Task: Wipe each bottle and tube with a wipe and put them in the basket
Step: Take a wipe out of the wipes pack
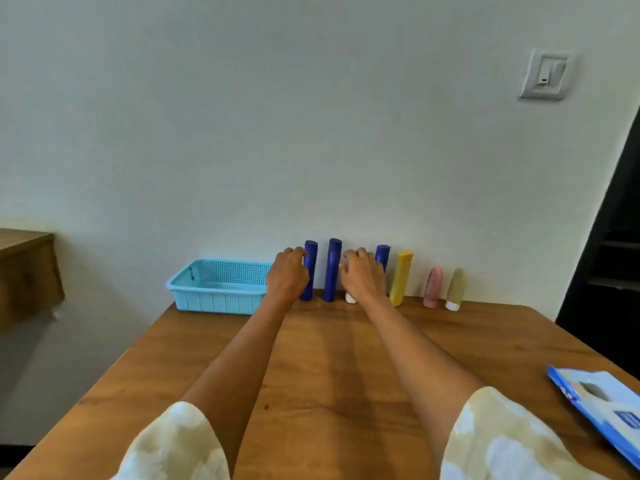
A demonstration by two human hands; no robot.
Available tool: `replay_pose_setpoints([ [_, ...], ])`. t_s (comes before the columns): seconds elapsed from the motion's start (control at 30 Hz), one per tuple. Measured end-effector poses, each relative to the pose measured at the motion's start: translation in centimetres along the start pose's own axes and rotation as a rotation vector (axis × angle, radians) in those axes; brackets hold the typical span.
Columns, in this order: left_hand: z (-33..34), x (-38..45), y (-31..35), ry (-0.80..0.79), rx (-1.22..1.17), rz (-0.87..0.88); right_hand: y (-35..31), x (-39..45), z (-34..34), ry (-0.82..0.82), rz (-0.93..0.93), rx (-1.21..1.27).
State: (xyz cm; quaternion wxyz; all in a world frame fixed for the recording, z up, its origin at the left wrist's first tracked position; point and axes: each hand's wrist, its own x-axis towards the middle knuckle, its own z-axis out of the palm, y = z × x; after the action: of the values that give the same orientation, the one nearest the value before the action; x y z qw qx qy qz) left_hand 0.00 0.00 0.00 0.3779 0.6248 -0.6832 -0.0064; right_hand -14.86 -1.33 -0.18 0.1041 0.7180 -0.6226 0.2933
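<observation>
Left hand (287, 277) curls its fingers round the tall dark-blue plastic bottle (309, 271); right hand's (363, 277) grip is unclear (something white (350, 298) beneath). Likely light, rigid, slick: grasp mid-body.

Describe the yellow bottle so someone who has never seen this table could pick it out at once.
Start at the far edge of the wooden table, where a row of containers stands against the white wall. The tall yellow plastic bottle stands right of the three dark blue cylindrical bottles. It is the only yellow one, leaning slightly, taller than the pink tube beside it.
</observation>
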Motion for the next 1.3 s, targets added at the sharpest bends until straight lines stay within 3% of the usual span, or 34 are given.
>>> replay_pose_setpoints([
  [0.17,1.7,5.8,0.0,0.001,0.053,0.059,0.6,5.4,1.6,0.003,-0.028,-0.030],
  [0.4,2.9,9.7,-0.7,-0.224,0.085,0.093,0.2,8.1,3.0,0.004,-0.064,-0.102],
  [0.53,3.2,8.6,-1.0,-0.147,-0.009,0.087,-0.1,7.3,2.5,0.041,-0.086,-0.011],
  [0.77,1.1,4.0,-0.8,0.002,-0.232,0.034,0.7,3.9,0.0,0.060,0.002,0.383],
  [0.9,-0.7,-0.2,-1.5,-0.031,-0.414,0.014,1.1,1.0,-1.9,0.111,0.005,0.547],
  [1.0,-1.6,-2.8,-1.9,-0.078,-0.550,0.003,1.2,-1.1,-2.7,0.128,0.007,0.575],
  [1.3,-4.8,-5.6,-1.1,-0.202,-0.651,-0.015,-0.5,-4.6,-3.4,0.066,0.016,0.418],
])
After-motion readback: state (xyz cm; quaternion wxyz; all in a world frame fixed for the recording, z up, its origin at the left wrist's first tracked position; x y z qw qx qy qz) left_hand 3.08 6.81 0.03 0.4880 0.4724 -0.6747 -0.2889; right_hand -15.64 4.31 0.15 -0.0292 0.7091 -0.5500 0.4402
